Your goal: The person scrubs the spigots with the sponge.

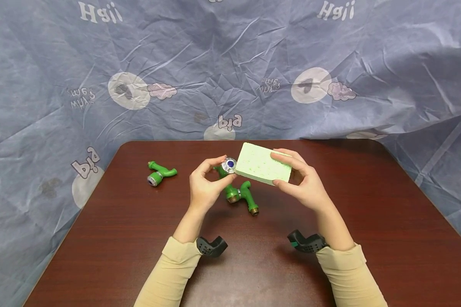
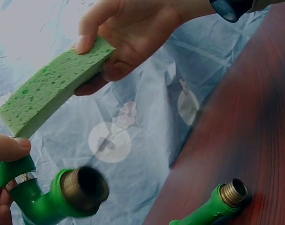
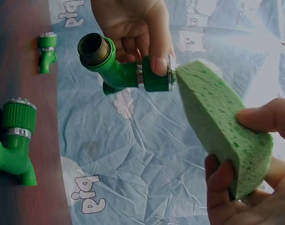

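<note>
My left hand [image 1: 204, 185] pinches a green tap [image 3: 121, 76] by its ribbed knob, between thumb and fingers. The knob's silver cap with a blue centre faces me in the head view, and the brass threaded inlet [image 2: 86, 188] shows in the left wrist view. In my right hand [image 1: 307, 185] is a pale green sponge [image 1: 263, 164], gripped at its right end with the thumb on one face and fingers on the other. The sponge's far end sits right at the tap's silver cap. Both things are held up above the table.
A second green tap [image 1: 247, 197] lies on the dark wooden table [image 1: 138, 243] just behind and below my hands. Further left lies a third green tap [image 1: 162, 172]. A blue printed sheet [image 1: 230, 76] hangs behind the table's far edge.
</note>
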A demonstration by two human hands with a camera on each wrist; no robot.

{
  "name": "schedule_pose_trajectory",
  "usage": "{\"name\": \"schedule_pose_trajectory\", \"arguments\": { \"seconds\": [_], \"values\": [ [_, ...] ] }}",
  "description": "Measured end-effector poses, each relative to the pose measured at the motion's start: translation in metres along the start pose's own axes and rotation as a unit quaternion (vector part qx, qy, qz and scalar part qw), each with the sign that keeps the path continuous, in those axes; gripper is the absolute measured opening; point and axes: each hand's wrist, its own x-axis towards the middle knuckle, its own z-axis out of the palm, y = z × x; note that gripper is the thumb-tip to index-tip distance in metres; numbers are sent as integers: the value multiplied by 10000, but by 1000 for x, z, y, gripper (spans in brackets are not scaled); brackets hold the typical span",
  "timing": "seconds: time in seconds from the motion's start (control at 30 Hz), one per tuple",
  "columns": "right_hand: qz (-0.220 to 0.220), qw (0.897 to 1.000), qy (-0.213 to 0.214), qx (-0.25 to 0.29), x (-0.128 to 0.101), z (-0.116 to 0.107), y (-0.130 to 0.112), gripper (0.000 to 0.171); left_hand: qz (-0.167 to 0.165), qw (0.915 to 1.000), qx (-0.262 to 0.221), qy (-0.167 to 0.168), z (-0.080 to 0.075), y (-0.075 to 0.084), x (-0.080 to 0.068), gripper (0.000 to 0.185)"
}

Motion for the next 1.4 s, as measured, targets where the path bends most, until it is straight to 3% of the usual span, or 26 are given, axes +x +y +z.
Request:
{"name": "schedule_pose_trajectory", "arguments": {
  "seconds": [0.33, 0.53, 0.83, 0.93, 1.13, 1.27, 1.4],
  "values": [
    [76, 9999, -93, -56, -1, -5, 1, 55, -314, 9988, -370, 98, -2, -3, 1, 39],
    [150, 9999, 83, -14, -1, 2, 2, 56, -445, 9966, -696, 41, -3, -25, 2, 43],
    [128, 9993, 323, 140, -1, 3, 4, 54, -594, 9889, -1023, -900, -14, -34, 5, 43],
    [153, 9993, 301, 155, -1, 3, 4, 54, -658, 9874, -961, -1074, -16, -35, 6, 48],
    [151, 9992, 337, 152, 0, 6, 2, 55, -580, 9892, -661, -1172, -19, -22, 7, 49],
    [187, 9993, 328, 42, 0, 7, 1, 55, -753, 9895, -556, -1097, -19, -6, 7, 45],
    [266, 9992, 139, -282, -1, 4, 3, 55, -897, 9907, -433, -931, -17, -2, 7, 43]
  ]
}}
